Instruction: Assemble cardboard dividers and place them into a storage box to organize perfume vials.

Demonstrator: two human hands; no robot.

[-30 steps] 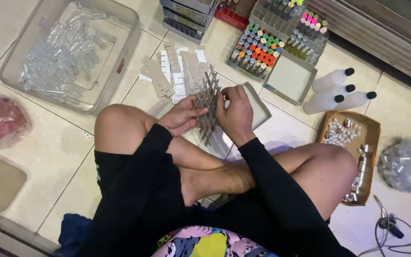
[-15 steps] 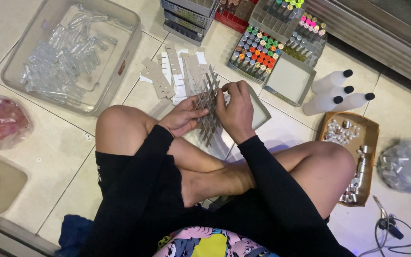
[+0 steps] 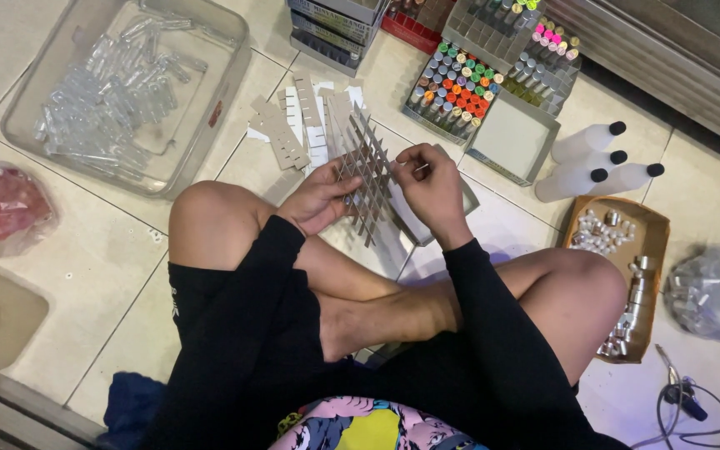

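Tiles [image 3: 85,275] carry clear bin [image 3: 210,125], bottles [image 3: 593,158], slotted strips [image 3: 289,133].

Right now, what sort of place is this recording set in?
Probably a home or small-shop floor used for hand packing. The person sits cross-legged on pale floor tiles, both hands on a cardboard grid divider, beside a clear tub of vials and boxes of colour-capped vials.
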